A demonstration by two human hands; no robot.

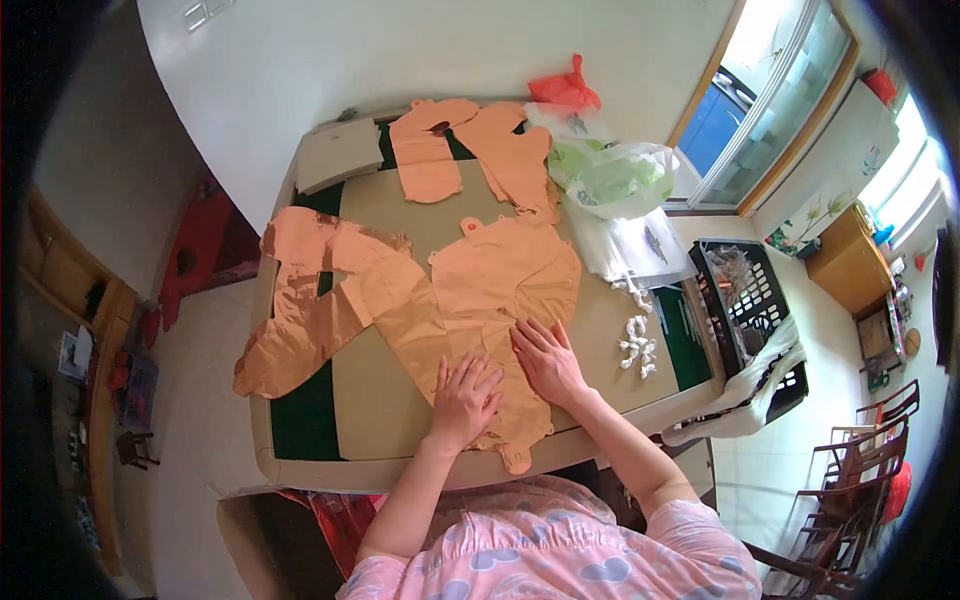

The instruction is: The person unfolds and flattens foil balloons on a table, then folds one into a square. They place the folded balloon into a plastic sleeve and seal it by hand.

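Note:
A flat, uninflated orange foil balloon point(490, 270) with small tabs lies on the table, its lower part under both hands. My left hand point(467, 400) presses on it near the table's front edge, fingers stretched out. Just to the right, my right hand point(547, 365) also rests flat on the foil with its fingers extended. Another piece of orange foil point(310, 310), shinier and creased, spreads to the left. At the back are two more flat foil pieces, a left one point(428, 165) and a right one point(510, 150).
Along the table's right side are clear plastic bags point(640, 245), a pale green bag point(615, 180) and white knotted bundles point(637, 345). A red bag point(567, 90) sits at the back. The black crate point(775, 300) stands beyond the right edge; a wall borders the back.

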